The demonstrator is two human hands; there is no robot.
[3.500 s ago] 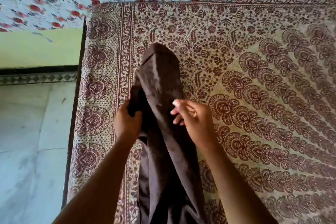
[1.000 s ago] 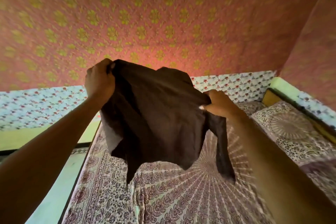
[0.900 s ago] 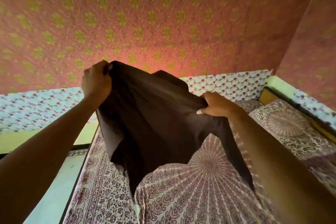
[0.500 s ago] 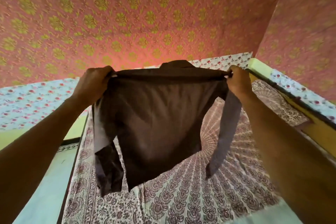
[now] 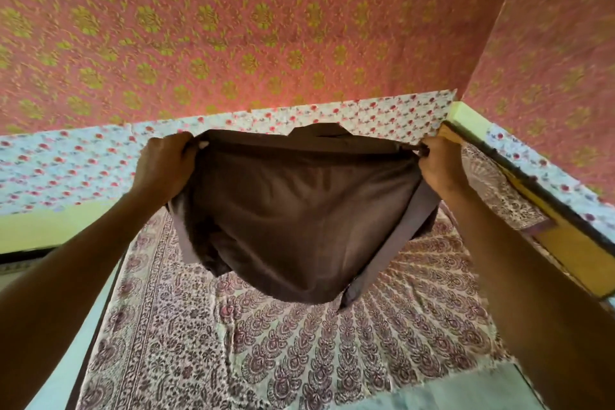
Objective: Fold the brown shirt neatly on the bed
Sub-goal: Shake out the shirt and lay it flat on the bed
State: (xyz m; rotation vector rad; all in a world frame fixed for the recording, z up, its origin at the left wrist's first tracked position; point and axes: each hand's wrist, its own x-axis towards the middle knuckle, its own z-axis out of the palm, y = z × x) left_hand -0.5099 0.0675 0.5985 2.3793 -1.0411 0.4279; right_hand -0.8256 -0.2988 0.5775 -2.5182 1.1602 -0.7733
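The brown shirt hangs spread in the air above the bed, its collar at the top middle and its body billowing toward me. My left hand grips the shirt's left shoulder. My right hand grips the right shoulder, so the top edge is stretched taut between them. Both sleeves dangle beside the body, the right one reaching lowest. The bed's cover is a cream sheet with a maroon mandala print.
A pink wall with yellow flower motifs rises behind the bed, with a pale floral strip along its base. A yellow-and-black bed frame edge runs along the right. Pale floor lies to the left.
Earlier the shirt lay bunched on the bed under both hands. I lifted it, spread it by the shoulders, and in the last half second it dropped lower and billowed toward me.
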